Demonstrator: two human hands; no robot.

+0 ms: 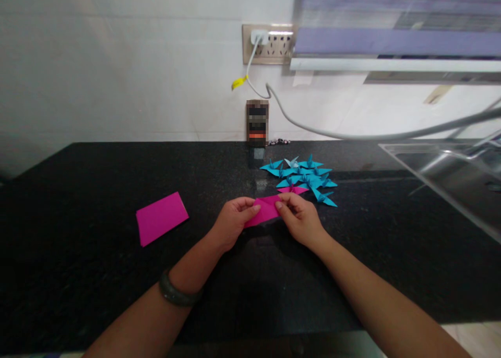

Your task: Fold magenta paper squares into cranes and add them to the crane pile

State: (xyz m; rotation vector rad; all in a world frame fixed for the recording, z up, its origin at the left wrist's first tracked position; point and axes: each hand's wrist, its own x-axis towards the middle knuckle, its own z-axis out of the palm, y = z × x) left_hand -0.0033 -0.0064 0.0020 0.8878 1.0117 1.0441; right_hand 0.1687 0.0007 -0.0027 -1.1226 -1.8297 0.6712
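Observation:
My left hand [234, 222] and my right hand [298, 218] both pinch a folded piece of magenta paper [265, 211] just above the black countertop [97, 274]. The left fingers grip its left edge, the right fingers its upper right corner. Just behind the hands lies a cluster of several folded blue paper cranes [307, 178], with one magenta crane [293, 190] at its near edge. A flat stack of magenta paper sheets [161, 218] lies on the counter to the left of my left hand.
A small dark box [257, 120] stands against the white wall. Above it is a wall socket [270, 44] with a white plug and grey cable [352, 134]. A steel sink [450, 175] is at the right.

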